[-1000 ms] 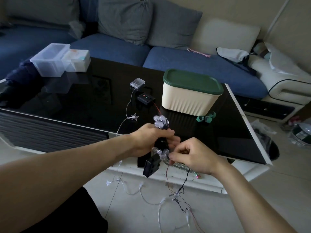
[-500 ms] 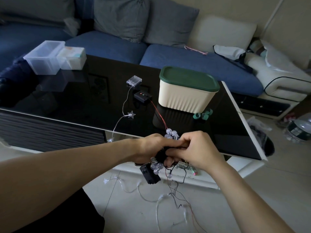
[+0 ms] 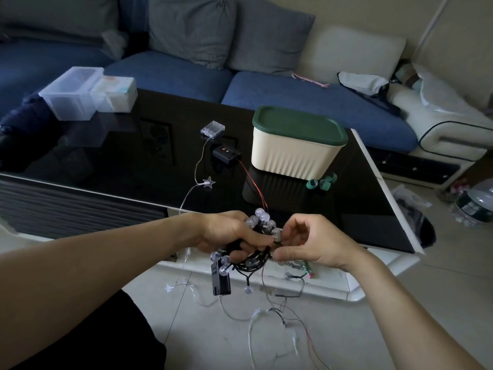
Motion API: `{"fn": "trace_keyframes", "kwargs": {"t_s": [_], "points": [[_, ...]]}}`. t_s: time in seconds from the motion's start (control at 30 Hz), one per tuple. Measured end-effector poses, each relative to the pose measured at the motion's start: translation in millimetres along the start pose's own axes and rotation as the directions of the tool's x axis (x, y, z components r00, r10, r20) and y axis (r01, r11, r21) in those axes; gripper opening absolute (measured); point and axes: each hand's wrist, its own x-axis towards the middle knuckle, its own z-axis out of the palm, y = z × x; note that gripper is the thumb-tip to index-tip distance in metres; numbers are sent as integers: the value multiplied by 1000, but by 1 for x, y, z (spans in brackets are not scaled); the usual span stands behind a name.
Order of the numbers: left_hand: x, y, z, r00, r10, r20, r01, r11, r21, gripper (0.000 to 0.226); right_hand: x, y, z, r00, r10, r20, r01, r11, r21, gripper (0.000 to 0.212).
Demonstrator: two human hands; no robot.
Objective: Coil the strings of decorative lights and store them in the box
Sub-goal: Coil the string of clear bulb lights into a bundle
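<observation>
Behind the glossy black coffee table runs a blue sofa with grey cushions. At the table's far left corner stand two clear plastic containers, touching each other. Toward the middle lie a clear battery case and, just beside it, a black battery box with red and green dots; a thin clear wire runs from the clear case past a star-shaped light and off the near edge. Right of these stands the cream box, its green lid on, with green rings at its base. Over the table's near edge, the left hand is clenched around a coiled bundle of globe lights on dark wire, a black battery pack dangling below it. The right hand pinches the bundle's wire just beside a bulb, fingertips meeting the left hand's. Loose strands trail on the tiled floor beneath.
</observation>
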Motion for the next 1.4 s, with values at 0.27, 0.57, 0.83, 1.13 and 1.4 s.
{"fn": "trace_keyframes", "kwargs": {"t_s": [0.27, 0.57, 0.83, 1.13, 1.4], "points": [[0, -2, -25, 914, -66, -399, -93, 926, -366, 28, -2, 13, -15, 983, 180, -44, -181, 983, -18, 37], [1, 4, -25, 850, -149, -505, -246, 735, -632, 27, 11, 7, 12, 991, 109, -74, -116, 988, -98, 19], [0, 5, -17, 914, -94, -395, -172, 792, -585, 12, 19, -9, 33, 997, -45, -60, 30, 972, -233, 17], [8, 4, -3, 914, 13, -405, -207, 873, -441, 17, 16, -23, 41, 1000, -19, 1, 18, 944, -330, 24], [19, -2, 5, 909, 58, -412, -171, 954, -244, 17, 8, -24, 37, 1000, 21, -14, -25, 942, -334, 17]]}}
